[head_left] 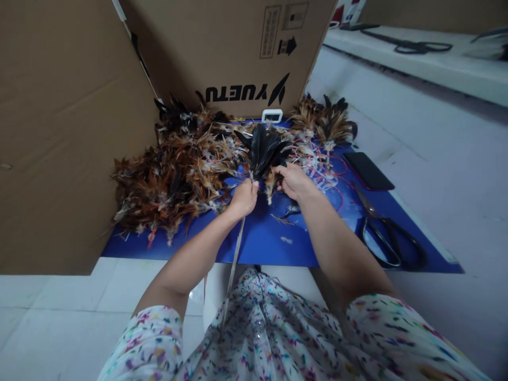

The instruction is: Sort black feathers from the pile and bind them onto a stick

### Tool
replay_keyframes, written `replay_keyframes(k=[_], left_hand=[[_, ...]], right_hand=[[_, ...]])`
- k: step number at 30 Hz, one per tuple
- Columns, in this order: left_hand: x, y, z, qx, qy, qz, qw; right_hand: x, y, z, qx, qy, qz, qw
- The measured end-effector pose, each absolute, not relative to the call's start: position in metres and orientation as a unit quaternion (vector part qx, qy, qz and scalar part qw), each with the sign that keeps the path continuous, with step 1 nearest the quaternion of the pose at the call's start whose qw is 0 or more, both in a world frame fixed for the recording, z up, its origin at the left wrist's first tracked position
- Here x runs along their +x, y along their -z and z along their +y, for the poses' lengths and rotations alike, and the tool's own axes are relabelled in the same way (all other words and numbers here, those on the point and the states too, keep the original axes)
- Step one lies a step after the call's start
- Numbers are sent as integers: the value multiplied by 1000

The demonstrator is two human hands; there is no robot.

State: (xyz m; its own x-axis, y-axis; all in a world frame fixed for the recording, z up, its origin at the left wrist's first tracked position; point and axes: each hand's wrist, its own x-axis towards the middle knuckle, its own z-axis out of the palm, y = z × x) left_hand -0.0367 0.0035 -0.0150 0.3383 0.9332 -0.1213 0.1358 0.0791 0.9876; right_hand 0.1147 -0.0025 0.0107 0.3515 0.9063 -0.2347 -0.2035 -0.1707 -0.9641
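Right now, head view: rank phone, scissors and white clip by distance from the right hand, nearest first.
From the right hand:
1. White clip, straight beyond it, at the foot of the cardboard box.
2. Phone, to its right on the blue mat.
3. Scissors, right and nearer the person.

Upper right of the frame: blurred scissors on a ledge, a dark object cut by the right edge. Box cropped at top. Feather stems hidden inside both fists.

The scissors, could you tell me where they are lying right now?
In the head view, the scissors lie on the blue mat to the person's right, just below the black phone and beyond the right hand.
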Motion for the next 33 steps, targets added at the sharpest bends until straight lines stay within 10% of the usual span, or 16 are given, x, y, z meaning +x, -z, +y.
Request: replay_keyframes(k=[33], left_hand=[[-36,3,-1,720,-297,470,415]], right_hand=[[100,-58,-11,-545,-403,-327,659]])
